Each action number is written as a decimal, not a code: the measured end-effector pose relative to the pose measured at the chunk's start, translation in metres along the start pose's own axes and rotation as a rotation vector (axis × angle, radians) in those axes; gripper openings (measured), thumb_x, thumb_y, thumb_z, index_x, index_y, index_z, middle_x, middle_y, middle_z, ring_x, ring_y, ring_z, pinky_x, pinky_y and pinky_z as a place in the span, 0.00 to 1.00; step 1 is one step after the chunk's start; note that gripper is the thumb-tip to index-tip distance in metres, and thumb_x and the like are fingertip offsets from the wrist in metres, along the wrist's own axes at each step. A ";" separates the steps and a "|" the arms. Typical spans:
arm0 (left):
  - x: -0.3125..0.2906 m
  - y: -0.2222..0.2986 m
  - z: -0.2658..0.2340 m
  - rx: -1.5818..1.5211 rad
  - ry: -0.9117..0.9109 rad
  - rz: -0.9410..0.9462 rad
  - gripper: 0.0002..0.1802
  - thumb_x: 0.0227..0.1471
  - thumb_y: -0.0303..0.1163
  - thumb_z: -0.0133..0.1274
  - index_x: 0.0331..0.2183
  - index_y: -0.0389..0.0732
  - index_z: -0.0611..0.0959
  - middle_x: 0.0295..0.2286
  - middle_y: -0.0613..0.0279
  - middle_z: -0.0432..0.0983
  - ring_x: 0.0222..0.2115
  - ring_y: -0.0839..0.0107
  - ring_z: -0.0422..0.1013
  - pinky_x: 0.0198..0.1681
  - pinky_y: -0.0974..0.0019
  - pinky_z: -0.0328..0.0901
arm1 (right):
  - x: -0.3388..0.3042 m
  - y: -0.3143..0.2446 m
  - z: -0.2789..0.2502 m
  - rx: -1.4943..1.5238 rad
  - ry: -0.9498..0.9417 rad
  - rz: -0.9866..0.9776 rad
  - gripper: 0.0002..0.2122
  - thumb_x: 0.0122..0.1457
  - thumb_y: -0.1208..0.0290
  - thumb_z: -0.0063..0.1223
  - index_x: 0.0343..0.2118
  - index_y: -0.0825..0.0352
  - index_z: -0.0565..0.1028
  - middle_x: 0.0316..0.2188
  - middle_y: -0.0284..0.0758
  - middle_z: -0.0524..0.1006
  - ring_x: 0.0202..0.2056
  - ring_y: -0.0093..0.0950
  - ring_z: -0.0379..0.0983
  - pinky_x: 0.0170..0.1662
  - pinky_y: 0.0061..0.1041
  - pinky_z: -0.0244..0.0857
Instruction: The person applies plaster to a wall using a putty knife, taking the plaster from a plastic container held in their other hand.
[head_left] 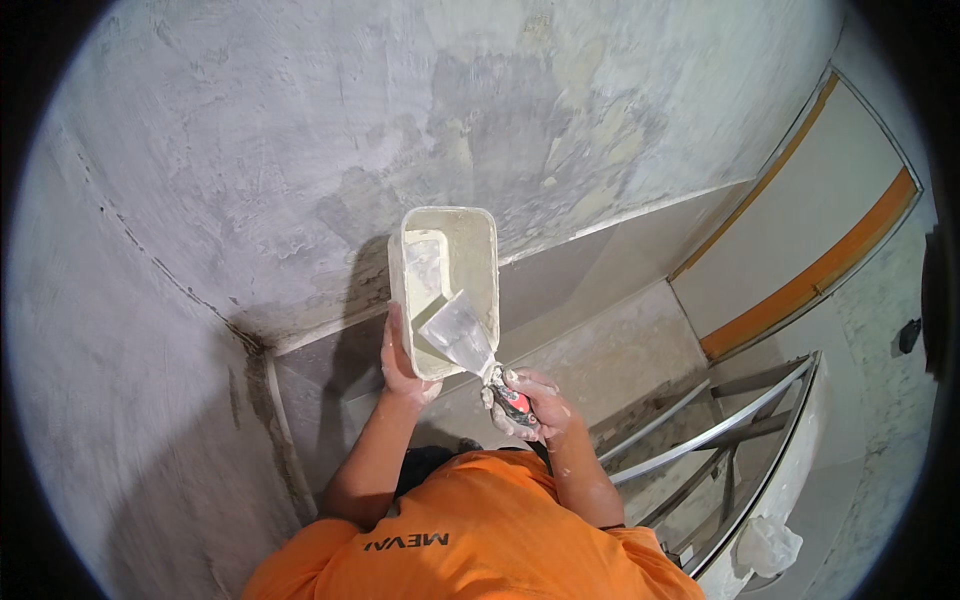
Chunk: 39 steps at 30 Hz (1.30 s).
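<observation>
In front of the plastered wall (300,140), the left hand (403,365) holds a pale tub (478,265) by its near-left side, fingers wrapped around it; it looks light and fairly stiff, best supported low. Over its near-right edge slants a putty knife (461,335), blade probably thin and springy; the right hand's (543,407) fingers curl around its smeared, perhaps slippery handle (514,402), the sensible grip.

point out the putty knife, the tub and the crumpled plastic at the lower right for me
Putty knife (473,348): head view, on the lower part of its blade.
Tub (476,265): head view, on its inner right wall.
Crumpled plastic (769,546): head view, on the middle of its bunched surface.
</observation>
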<state>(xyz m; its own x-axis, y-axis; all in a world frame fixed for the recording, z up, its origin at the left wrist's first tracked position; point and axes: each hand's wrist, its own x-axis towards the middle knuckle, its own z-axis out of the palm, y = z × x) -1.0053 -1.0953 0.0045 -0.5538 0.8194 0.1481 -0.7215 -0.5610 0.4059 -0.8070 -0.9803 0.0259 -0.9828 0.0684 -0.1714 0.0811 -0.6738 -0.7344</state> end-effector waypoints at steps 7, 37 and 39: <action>-0.014 0.012 0.024 0.010 0.187 0.094 0.34 0.64 0.58 0.39 0.61 0.45 0.69 0.54 0.55 0.71 0.53 0.54 0.71 0.55 0.45 0.67 | -0.018 -0.005 -0.022 -0.134 -0.018 0.018 0.13 0.63 0.65 0.51 0.36 0.73 0.76 0.15 0.35 0.73 0.08 0.17 0.61 0.09 0.15 0.51; -0.007 0.023 0.000 0.370 0.192 0.015 0.37 0.62 0.57 0.46 0.61 0.39 0.67 0.54 0.53 0.71 0.52 0.54 0.71 0.55 0.48 0.68 | -0.031 -0.091 0.091 -1.340 0.383 -0.817 0.17 0.51 0.79 0.59 0.47 0.69 0.77 0.37 0.46 0.78 0.35 0.45 0.74 0.41 0.33 0.69; -0.009 0.016 0.021 0.286 0.213 0.035 0.36 0.62 0.56 0.46 0.60 0.39 0.68 0.54 0.53 0.71 0.52 0.55 0.71 0.56 0.51 0.66 | -0.028 -0.083 0.101 -1.584 0.457 -0.891 0.18 0.49 0.80 0.59 0.46 0.68 0.77 0.40 0.45 0.78 0.39 0.46 0.74 0.42 0.35 0.69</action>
<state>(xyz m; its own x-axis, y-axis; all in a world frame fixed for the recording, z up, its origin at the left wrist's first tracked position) -1.0032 -1.1090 0.0282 -0.6724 0.7400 -0.0128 -0.5714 -0.5080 0.6445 -0.8033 -1.0007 0.1578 -0.7248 0.3164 0.6120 -0.0426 0.8660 -0.4981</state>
